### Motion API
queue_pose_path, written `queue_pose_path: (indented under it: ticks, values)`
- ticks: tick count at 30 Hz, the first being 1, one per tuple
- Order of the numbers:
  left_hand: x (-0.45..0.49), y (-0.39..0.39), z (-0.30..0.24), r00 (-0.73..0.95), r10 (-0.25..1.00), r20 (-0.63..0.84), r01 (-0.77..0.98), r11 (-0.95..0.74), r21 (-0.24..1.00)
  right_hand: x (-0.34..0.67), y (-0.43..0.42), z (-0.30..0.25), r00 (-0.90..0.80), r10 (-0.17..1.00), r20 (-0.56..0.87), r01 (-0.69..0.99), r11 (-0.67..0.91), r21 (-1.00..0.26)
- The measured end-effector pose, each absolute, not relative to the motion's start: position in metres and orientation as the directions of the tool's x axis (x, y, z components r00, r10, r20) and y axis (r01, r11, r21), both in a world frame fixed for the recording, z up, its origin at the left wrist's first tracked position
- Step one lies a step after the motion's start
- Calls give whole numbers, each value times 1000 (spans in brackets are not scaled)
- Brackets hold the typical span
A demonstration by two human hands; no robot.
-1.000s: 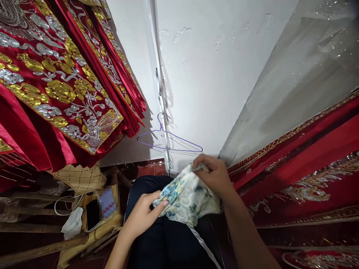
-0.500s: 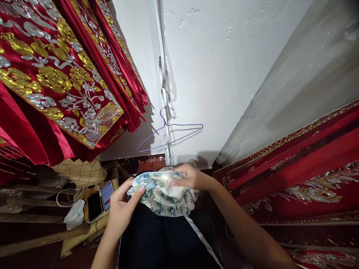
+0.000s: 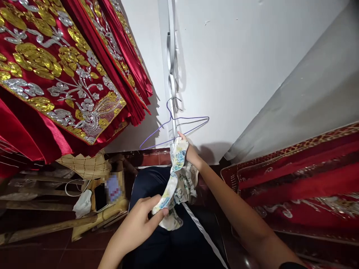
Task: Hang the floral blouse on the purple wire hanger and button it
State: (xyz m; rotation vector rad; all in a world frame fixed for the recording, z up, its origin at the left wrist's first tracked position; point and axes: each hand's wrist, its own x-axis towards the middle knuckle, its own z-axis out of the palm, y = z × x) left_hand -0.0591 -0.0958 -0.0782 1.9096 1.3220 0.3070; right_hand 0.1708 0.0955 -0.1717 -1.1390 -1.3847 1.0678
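A piece of white cloth with blue, green and yellow flowers [image 3: 179, 155] is stretched in a folded band above my lap. Its near end is pinched between the thumb and fingers of my left hand [image 3: 144, 220]. My right hand [image 3: 192, 153] grips the far end, one finger sticking out past the edge. Gathered, ruffled fabric of the same print hangs below the band. From it a white ribbon [image 3: 200, 228] runs down across my dark-clothed lap [image 3: 148, 183]. I cannot tell exactly what kind of article the cloth is.
A purple wire hanger [image 3: 157, 130] hangs on a metal wall strip just beyond my right hand. Red embroidered garments [image 3: 92, 74] hang at left; red embroidered fabric [image 3: 294, 186] stands at right. A phone [image 3: 101, 196] lies on a bamboo stool [image 3: 84, 229] at lower left.
The bunched cloth is now pulled out lengthwise. My right hand has moved up and away with one end, my left hand down and nearer with the other. The view has shifted slightly.
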Motion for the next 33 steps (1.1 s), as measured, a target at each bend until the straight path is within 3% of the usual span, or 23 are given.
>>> queue_pose_path:
  ticks: [5, 10, 16, 23, 27, 33]
  values:
    - [-70, -81, -85, 347, 911, -221, 809, -172, 562, 177, 114, -185, -4, 987, 162, 230, 158, -960]
    - [-80, -59, -99, 348, 921, -174, 852, -234, 469, 204, 113, -182, 14, 980, 198, 470, 168, -866]
    - [-96, -35, -111, 400, 916, -2, 822, -358, 443, 247, 70, -171, 110, 964, 241, 483, 160, -861]
    - [-105, -13, -122, 397, 904, 158, 844, -428, 324, 251, 24, -140, 114, 951, 288, 492, 198, -848]
    - [-105, -15, -107, 374, 882, 288, 819, -459, 343, 245, 15, -136, 108, 946, 305, 522, 207, -827]
    - [-95, -8, -93, 187, 914, 361, 774, -363, 519, 231, 5, -141, 61, 953, 298, 450, 240, -860]
